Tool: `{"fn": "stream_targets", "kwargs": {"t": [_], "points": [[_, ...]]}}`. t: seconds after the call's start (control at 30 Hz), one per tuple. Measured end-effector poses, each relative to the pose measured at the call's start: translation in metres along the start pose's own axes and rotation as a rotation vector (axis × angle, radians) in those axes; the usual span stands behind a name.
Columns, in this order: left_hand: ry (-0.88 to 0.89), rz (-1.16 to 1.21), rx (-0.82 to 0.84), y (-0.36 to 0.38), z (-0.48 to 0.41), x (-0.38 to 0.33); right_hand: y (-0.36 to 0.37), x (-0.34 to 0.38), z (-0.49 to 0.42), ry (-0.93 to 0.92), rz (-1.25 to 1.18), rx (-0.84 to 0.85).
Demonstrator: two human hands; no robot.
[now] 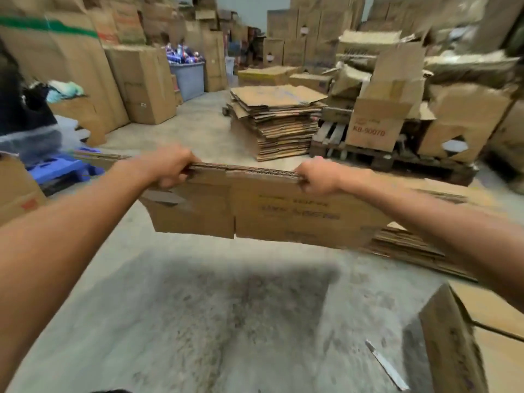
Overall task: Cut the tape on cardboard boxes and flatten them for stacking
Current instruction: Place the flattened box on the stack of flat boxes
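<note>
A: How are the hands placed?

B: Both bare arms reach forward from the lower corners of the frame. The left hand [169, 168] is curled tight over the top edge of a flattened brown cardboard box [283, 214] with dark printed lettering, left of centre. The right hand [319, 177] is clenched on the same edge, right of centre. The sheet hangs upright between them in mid-frame, clear of the floor, its shadow below it.

A: And the floor, the room?

B: A grey, speckled concrete floor [175, 321]. A thin pale strip [387, 365], perhaps a blade or tape, lies on it at the lower right; I cannot tell which. Beside that, in the lower right corner, stands an open brown carton [453, 341]. Tall brown cartons line the upper left and the far wall.

A: Any stacks or containers?

B: A neat pile of flattened cardboard sheets [279, 123] sits above centre. Right of it, a dark wooden pallet [397, 160] carries torn cartons, one printed in red [374, 126]. More flattened sheets [419, 248] lie low at the right, behind the right forearm. A grey plastic bin [188, 79] at upper left holds blue and purple packets, too blurred to name.
</note>
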State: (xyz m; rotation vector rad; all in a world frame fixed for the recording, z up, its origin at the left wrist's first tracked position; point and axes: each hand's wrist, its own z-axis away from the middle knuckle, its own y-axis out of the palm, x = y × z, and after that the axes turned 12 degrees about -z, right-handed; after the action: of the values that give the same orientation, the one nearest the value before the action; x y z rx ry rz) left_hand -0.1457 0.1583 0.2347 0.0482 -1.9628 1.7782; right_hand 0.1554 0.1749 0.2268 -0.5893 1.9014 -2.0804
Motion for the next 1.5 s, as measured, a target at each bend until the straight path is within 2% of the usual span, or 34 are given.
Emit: {"fn": "stream_targets", "kwargs": {"t": [0.13, 0.23, 0.4, 0.53, 0.6, 0.7, 0.77, 0.83, 0.87, 0.93, 0.97, 1.03, 1.13, 1.2, 1.23, 1.33, 1.43, 1.5], "points": [[-0.064, -0.05, -0.177, -0.093, -0.026, 0.023, -0.094, -0.016, 0.003, 0.008, 0.005, -0.144], [-0.07, -0.043, -0.321, -0.141, -0.064, 0.006, -0.14, -0.059, 0.018, 0.031, 0.02, -0.281], [-0.039, 0.019, -0.601, -0.161, -0.165, -0.12, -0.157, -0.196, 0.068, 0.179, 0.142, -0.401], [0.0, 0.139, -0.77, -0.118, -0.262, -0.234, -0.116, -0.324, 0.09, 0.256, 0.256, -0.485], [0.011, 0.123, -0.792, -0.08, -0.32, -0.301, -0.073, -0.401, 0.086, 0.282, 0.282, -0.477], [0.048, 0.135, -0.717, -0.001, -0.4, -0.392, 0.022, -0.505, 0.073, 0.383, 0.234, -0.399], [0.094, 0.185, -0.514, 0.066, -0.436, -0.445, 0.102, -0.56, 0.07, 0.414, 0.164, -0.306], [0.212, 0.159, -0.234, 0.143, -0.451, -0.498, 0.194, -0.598, 0.071, 0.458, 0.064, -0.102], [0.248, 0.162, -0.151, 0.174, -0.451, -0.517, 0.233, -0.609, 0.073, 0.456, 0.02, -0.015], [0.23, 0.217, -0.135, 0.214, -0.448, -0.538, 0.283, -0.624, 0.077, 0.431, -0.046, -0.017], [0.222, 0.25, -0.108, 0.218, -0.448, -0.538, 0.289, -0.63, 0.077, 0.419, -0.085, -0.035], [0.258, 0.244, 0.084, 0.208, -0.452, -0.53, 0.282, -0.638, 0.075, 0.396, -0.15, 0.011], [0.273, 0.106, 0.258, 0.184, -0.466, -0.531, 0.263, -0.634, 0.07, 0.471, -0.21, 0.087], [0.227, 0.186, 0.331, 0.162, -0.46, -0.536, 0.248, -0.618, 0.065, 0.532, -0.297, 0.113], [0.201, 0.273, 0.324, 0.148, -0.453, -0.539, 0.237, -0.607, 0.066, 0.567, -0.372, 0.106], [0.044, 0.634, 0.156, 0.106, -0.409, -0.548, 0.201, -0.571, 0.096, 0.6, -0.571, -0.028], [-0.042, 0.882, 0.112, 0.068, -0.313, -0.566, 0.179, -0.521, 0.183, 0.569, -0.447, -0.249], [-0.066, 0.952, 0.171, 0.048, -0.235, -0.582, 0.176, -0.488, 0.257, 0.604, -0.4, -0.314]]}}
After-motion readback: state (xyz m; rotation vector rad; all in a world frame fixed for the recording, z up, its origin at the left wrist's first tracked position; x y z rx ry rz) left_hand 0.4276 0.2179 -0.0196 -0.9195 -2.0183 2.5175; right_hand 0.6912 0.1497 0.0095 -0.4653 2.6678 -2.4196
